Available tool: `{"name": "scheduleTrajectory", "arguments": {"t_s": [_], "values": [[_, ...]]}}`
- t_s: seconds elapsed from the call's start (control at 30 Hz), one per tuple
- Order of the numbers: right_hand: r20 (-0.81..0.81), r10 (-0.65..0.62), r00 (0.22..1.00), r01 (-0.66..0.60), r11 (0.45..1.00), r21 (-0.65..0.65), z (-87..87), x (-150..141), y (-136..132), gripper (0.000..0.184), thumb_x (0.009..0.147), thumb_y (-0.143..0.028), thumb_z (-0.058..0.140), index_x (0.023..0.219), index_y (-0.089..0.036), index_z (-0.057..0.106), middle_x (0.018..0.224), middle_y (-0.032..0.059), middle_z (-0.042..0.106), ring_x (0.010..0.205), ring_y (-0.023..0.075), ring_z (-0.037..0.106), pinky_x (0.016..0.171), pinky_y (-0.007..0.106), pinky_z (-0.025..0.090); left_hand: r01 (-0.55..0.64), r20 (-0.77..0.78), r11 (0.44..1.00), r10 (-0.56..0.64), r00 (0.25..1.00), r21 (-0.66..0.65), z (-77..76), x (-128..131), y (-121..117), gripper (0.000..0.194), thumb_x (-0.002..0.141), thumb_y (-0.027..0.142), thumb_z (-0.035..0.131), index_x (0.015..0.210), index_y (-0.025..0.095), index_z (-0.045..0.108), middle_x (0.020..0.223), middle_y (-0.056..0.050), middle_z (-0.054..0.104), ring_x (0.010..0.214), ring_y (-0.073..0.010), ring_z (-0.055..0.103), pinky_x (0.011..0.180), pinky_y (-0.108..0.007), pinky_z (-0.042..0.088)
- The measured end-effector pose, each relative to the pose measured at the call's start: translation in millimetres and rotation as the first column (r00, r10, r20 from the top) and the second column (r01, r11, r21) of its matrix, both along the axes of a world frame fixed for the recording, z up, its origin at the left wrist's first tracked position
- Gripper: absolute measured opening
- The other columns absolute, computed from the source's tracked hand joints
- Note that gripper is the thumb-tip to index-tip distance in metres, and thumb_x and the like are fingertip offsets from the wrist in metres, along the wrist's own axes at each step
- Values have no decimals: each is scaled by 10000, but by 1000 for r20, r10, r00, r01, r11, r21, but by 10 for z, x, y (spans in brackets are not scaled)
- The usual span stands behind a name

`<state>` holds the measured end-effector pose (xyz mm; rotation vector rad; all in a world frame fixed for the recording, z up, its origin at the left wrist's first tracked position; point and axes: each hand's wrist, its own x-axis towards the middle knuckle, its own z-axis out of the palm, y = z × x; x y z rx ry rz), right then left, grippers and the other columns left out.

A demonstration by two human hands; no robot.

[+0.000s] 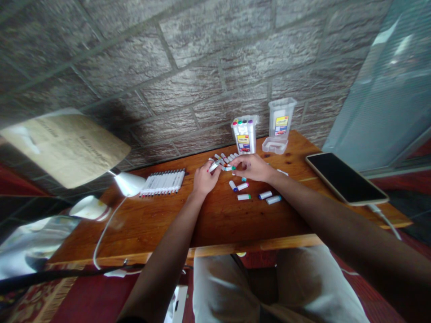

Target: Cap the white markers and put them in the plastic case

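My left hand (204,180) is closed around a white marker (214,165), which points up and to the right. Opposite it, my right hand (254,167) pinches a short white piece with a green end (230,168) that looks like a marker cap. The two held pieces are close together; whether they touch I cannot tell. Behind my hands lies a loose group of white markers (231,157), partly hidden. Several short white pieces with coloured ends, such as a green-ended one (244,197) and a blue-ended one (265,195), lie scattered in front of my right hand.
A row of white markers (163,182) lies at the left, beside a white lamp (129,184) with its cord. Against the wall stand a clear case of markers (244,134) and an opened clear case (281,119). A plugged-in phone (346,177) rests on the wooden table (215,224) at right.
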<state>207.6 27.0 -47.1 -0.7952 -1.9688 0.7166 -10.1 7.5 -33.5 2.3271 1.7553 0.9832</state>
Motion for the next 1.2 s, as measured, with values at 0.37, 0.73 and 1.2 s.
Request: {"name": "scheduleTrajectory", "arguments": {"t_s": [0.37,0.73,1.2], "values": [[37,27,999,-26,999,-36,-17,7,15,283,714,-232,722,983,-148,758,881,57,765,604,119,620,573,241,486,-52,-5,998,52,999,-44,-1,-4,-12,317,969,464,526,1083,196,651,1084,-121,760,1051,-278,702,866,-319,505],[90,57,994,-54,998,-33,13,-4,-16,177,735,-245,714,888,-168,761,772,16,761,563,111,596,545,228,437,-65,-34,998,66,997,14,-52,-17,53,294,1019,396,440,1064,203,656,1073,-109,758,1030,-253,706,897,-310,503],[96,51,994,-47,998,-43,5,3,-13,171,732,-267,740,869,-164,744,735,7,742,570,111,586,573,234,441,57,7,998,-57,998,39,1,-38,0,113,961,325,564,991,249,641,1019,-32,761,969,-209,704,884,-276,485]]}}
